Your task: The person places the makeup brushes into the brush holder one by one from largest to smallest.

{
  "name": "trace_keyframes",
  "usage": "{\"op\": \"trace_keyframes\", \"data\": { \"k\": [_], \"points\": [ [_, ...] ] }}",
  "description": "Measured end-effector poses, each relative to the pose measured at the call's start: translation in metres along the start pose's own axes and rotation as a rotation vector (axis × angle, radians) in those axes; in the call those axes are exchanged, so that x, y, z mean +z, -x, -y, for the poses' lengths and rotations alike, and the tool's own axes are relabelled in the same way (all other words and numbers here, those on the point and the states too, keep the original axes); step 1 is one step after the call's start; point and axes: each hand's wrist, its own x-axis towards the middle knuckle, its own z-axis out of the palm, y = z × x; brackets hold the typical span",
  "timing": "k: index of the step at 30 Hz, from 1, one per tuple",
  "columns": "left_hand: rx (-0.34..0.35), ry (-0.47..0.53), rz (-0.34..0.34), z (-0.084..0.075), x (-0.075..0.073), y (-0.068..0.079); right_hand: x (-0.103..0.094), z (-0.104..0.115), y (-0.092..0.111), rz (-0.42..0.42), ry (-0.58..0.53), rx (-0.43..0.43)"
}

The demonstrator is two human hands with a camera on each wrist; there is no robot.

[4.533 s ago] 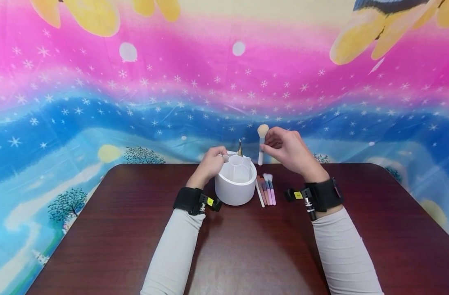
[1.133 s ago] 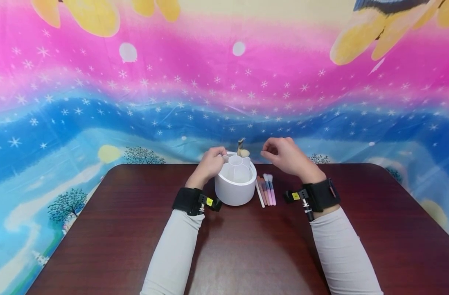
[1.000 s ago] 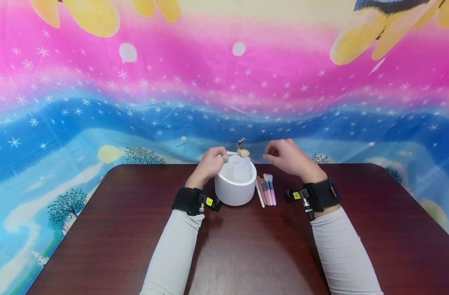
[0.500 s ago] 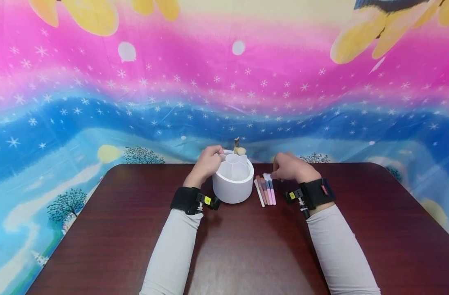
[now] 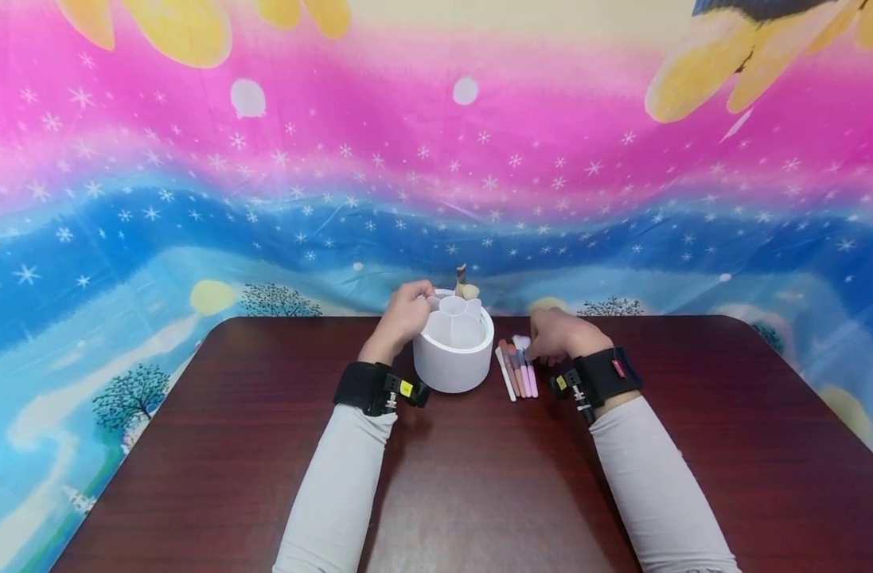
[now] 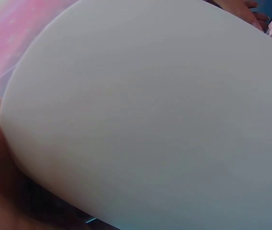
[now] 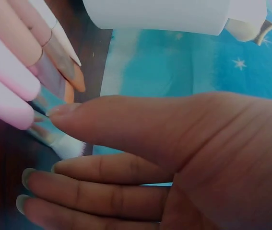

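Note:
My left hand (image 5: 400, 318) grips the rim of a white round brush holder (image 5: 452, 368) on its left side, fingers hooked over the edge. Inside are petal-shaped dividers. A cream-tipped makeup brush (image 5: 469, 292) and a dark-and-gold item (image 5: 461, 277) stick up at its back. My right hand (image 5: 556, 333) is low beside several makeup brushes (image 5: 516, 374) lying side by side on the table. In the right wrist view its thumb (image 7: 107, 117) reaches the metal collar of a pink-handled brush (image 7: 4, 103), other fingers extended below; no firm pinch shows. White holder wall (image 6: 145, 115) fills the left wrist view.
The dark red wooden table (image 5: 479, 485) has rounded far corners. Behind it hangs a colourful printed cloth (image 5: 436, 183). Black wrist straps with small cameras (image 5: 364, 388) sit on both wrists.
My right hand set the cream-tipped brush into the back of the holder, let go, then moved down to the brushes on the table. My left hand stays on the holder, which shifted slightly left.

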Motion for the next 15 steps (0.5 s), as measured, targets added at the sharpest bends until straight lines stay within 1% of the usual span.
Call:
{"op": "trace_keyframes", "data": {
  "k": [9, 15],
  "points": [
    [-0.011, -0.001, -0.002, -0.0002, 0.0007, 0.0001, 0.0018, -0.0049, -0.0055, 0.010, -0.001, 0.000],
    [-0.006, -0.001, 0.001, -0.0018, 0.0001, 0.0013, 0.0009, -0.0053, -0.0063, 0.016, 0.009, 0.001]
  ]
}}
